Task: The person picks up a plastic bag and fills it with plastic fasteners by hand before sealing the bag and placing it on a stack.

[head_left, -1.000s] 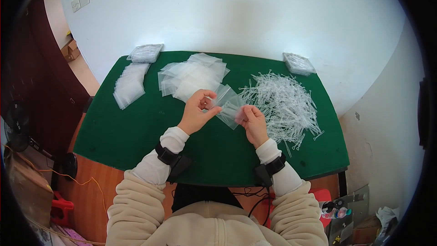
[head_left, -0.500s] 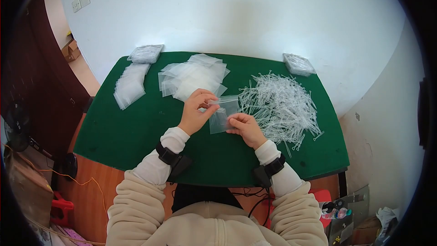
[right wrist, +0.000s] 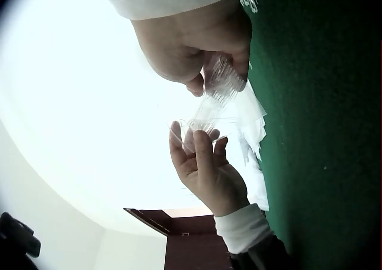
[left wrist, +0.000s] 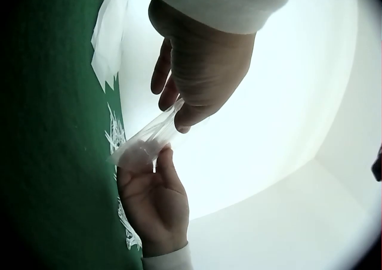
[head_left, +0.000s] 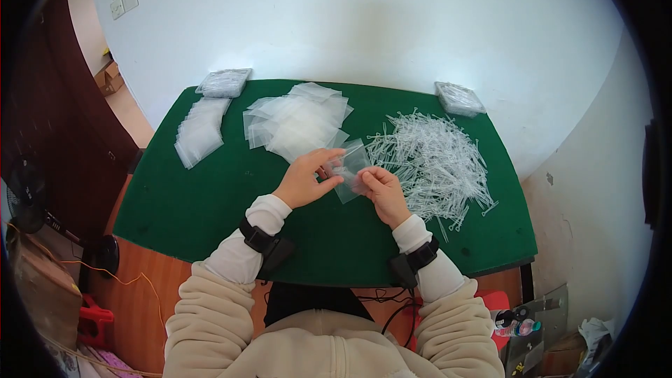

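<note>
Between the two hands, over the green table, is a clear zip-lock bag, held at a slant. Its left side is pinched between the thumb and fingers of my left hand. My right hand grips the opposite side with thumb and curled fingers. Through the film in the right wrist view, a bundle of thin clear plastic sticks shows inside the bag. Right of the hands lies a big heap of similar clear sticks with looped ends. Beyond the left hand is a loose pile of flat clear bags.
A fanned row of bags lies on the left of the green table. Packed bundles stand at the back left and back right corners. A white wall rises behind the table.
The bag has turned, first upright and then back to a slant between the hands. My left hand has dipped slightly and its fingers have shifted on the bag; the right hand keeps its grip.
</note>
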`<state>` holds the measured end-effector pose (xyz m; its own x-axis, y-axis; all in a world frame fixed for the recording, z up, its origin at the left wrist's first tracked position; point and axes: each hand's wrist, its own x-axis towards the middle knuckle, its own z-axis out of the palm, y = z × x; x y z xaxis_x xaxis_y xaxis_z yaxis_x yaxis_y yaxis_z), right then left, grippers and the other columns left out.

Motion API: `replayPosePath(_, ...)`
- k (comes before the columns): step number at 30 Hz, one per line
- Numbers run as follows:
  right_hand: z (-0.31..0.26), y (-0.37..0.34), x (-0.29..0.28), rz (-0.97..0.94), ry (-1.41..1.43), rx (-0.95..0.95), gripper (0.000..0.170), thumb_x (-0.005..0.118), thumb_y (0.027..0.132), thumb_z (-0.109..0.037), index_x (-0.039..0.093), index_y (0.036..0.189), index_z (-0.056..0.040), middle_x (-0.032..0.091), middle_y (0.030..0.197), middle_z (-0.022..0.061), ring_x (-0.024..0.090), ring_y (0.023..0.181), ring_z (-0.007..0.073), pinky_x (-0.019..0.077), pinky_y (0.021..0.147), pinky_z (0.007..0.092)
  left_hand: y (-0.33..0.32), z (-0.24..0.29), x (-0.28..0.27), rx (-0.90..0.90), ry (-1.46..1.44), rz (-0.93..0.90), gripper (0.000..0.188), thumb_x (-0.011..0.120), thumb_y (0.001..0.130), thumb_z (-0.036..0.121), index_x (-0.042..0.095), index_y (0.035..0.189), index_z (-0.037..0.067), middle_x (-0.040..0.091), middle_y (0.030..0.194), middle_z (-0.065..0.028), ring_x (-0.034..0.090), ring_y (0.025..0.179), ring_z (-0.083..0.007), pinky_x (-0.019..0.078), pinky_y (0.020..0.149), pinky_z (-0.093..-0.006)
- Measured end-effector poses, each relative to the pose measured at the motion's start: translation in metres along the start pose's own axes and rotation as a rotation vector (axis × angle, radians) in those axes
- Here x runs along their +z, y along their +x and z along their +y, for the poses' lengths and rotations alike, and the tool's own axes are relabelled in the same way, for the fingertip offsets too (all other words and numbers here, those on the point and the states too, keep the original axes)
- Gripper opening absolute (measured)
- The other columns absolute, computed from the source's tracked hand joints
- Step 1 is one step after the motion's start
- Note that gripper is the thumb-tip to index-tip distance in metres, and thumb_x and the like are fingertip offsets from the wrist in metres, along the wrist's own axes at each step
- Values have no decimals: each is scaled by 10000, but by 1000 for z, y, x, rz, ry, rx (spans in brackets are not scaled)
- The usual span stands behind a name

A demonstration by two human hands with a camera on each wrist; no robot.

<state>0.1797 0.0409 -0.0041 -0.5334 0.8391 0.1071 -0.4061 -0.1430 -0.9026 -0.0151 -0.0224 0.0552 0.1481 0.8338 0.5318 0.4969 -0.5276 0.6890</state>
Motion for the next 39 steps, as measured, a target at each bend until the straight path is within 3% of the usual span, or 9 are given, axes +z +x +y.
replayPosePath(7,-1,-1,2,20,-10,6,146,548,871,-138,582,941,-15,603,846,35,569,753,119,466,718,258,1,5,-3,-12,33,-34,499,714,678,97,553,1151,99,598,894,-44,545,666,-132,455,596,-245)
replayPosePath(10,1,0,0,-14,-44,-1,145,549,871,-142,584,937,-17,603,841,30,564,745,112,459,711,249,0,-6,-4,105,102,-110,475,719,671,100,569,1121,86,596,859,-50,539,660,-145,459,602,-254)
replayPosePath(15,0,-1,1,-8,-57,2,147,552,870,-147,586,931,-18,603,837,28,561,740,106,455,699,242,0,-11,-5,89,124,-156,438,721,665,97,587,1081,64,594,818,-63,544,657,-156,463,617,-255)
replayPosePath(18,1,0,0,-3,-76,18,145,525,891,-148,587,923,-21,596,856,28,571,762,117,479,713,264,-1,-12,-4,-19,63,-108,339,727,662,101,611,972,32,594,761,-69,552,644,-150,464,612,-252)
replayPosePath(26,-2,-1,3,13,-88,26,139,525,890,-142,587,925,-23,595,857,28,572,758,114,484,708,271,0,-12,-6,-111,161,-61,218,732,670,110,589,796,4,582,670,-61,559,591,-129,462,569,-241)
replayPosePath(31,-2,-1,2,58,-25,30,136,522,892,-142,582,931,-26,584,859,24,568,769,112,493,706,287,0,-6,-6,-148,97,-46,237,740,639,107,570,759,-7,573,631,-75,565,572,-150,454,559,-256)
replayPosePath(39,-5,-1,3,101,29,-37,140,514,895,-141,552,974,-32,566,849,20,567,790,121,507,697,302,-1,-11,-4,-198,-120,-123,174,711,714,90,621,833,0,620,730,-39,575,647,-94,470,599,-227)
